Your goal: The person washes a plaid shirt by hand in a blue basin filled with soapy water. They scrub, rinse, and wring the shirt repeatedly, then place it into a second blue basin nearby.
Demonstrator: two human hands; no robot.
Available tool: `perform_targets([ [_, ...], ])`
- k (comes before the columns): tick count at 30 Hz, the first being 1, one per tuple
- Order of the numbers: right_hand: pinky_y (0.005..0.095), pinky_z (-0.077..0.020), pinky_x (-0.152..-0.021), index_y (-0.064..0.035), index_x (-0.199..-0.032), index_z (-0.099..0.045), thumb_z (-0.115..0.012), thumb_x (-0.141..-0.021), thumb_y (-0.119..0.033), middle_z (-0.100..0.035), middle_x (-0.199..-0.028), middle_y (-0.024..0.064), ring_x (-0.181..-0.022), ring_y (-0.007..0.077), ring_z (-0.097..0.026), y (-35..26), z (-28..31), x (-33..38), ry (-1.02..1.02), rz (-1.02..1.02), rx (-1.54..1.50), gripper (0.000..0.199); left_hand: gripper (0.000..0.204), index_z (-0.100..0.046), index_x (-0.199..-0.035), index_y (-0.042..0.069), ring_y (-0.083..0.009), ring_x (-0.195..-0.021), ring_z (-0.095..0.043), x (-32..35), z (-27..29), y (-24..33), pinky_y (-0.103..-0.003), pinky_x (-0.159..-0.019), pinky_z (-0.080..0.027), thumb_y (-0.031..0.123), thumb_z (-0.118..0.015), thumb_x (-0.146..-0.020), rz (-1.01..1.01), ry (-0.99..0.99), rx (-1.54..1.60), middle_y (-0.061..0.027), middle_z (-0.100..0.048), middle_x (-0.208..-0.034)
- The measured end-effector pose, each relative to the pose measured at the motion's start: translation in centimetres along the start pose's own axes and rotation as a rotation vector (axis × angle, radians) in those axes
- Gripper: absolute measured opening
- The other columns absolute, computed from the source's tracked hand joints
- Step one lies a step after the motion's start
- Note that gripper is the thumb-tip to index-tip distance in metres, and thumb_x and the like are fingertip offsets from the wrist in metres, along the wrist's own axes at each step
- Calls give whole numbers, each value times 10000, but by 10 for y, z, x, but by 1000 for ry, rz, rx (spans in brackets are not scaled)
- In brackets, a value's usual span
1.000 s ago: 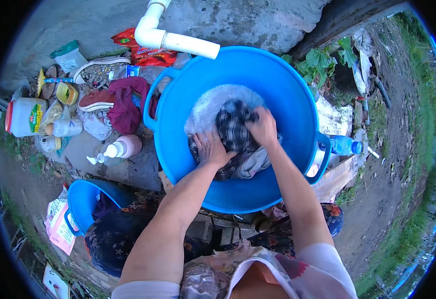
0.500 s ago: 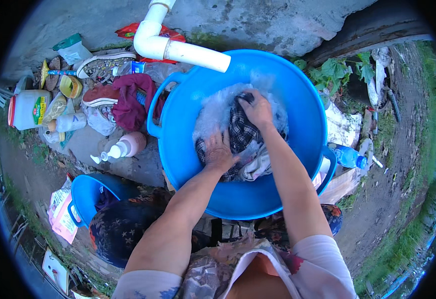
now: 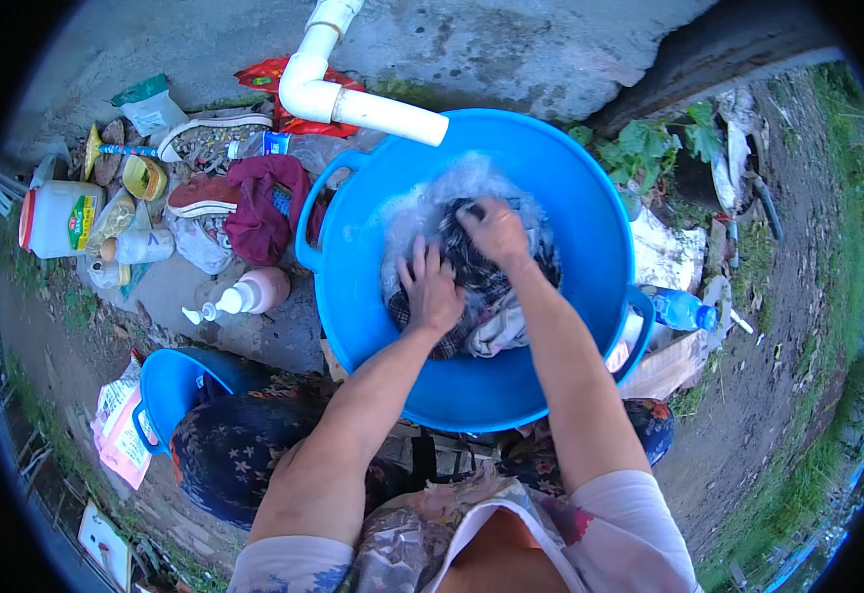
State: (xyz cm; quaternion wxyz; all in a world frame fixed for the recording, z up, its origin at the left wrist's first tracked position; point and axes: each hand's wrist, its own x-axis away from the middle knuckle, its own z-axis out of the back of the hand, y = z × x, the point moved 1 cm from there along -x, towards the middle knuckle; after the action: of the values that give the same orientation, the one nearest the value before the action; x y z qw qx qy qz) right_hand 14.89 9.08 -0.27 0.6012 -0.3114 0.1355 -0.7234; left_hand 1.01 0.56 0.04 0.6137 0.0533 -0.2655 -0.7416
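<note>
Both hands are sitting closer together than half a second ago, the left hand (image 3: 434, 299) having slid upward. Its fingers are spreading wide, pressing flat on the black-and-white plaid cloth (image 3: 489, 289). Right-hand (image 3: 497, 235) fingers are curling over a dark fold; whether they are gripping it, I cannot tell. That cloth is lying mid-frame among suds (image 3: 402, 222) in the blue two-handled tub (image 3: 590, 247), while a white elbowed pipe (image 3: 392, 115) is jutting over its upper-left rim.
</note>
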Motion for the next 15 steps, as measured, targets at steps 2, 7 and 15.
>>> perform_targets([
  [2,458,-456,-923,-7,-1102,-625,-556,-871,-499,-582,-1205,253,-1149,395,-537,7,30,2,-16,-255,-101,548,390,-599,-1137,-14,-325,-1318,-376,-10,13,-11,-500,-1102,-236,101,-589,-765,81,168,139,-172,-527,-1300],
  [7,484,-511,-873,11,-1338,-414,-391,-968,-454,-565,-1252,189,-1083,333,-600,32,36,93,-157,-763,-968,595,292,-597,-1153,59,-206,-926,-609,-66,71,5,-336,-811,-464,147,-486,-897,109,92,905,-133,-664,-1003],
  [15,349,-513,-805,-16,-979,-686,-640,-839,-268,-686,-913,182,-899,279,-675,-9,64,158,-232,-86,-325,292,884,-308,-1428,41,-406,-1413,-136,-56,35,7,-589,-1106,-151,448,-712,-755,59,53,556,-225,-221,-1501],
])
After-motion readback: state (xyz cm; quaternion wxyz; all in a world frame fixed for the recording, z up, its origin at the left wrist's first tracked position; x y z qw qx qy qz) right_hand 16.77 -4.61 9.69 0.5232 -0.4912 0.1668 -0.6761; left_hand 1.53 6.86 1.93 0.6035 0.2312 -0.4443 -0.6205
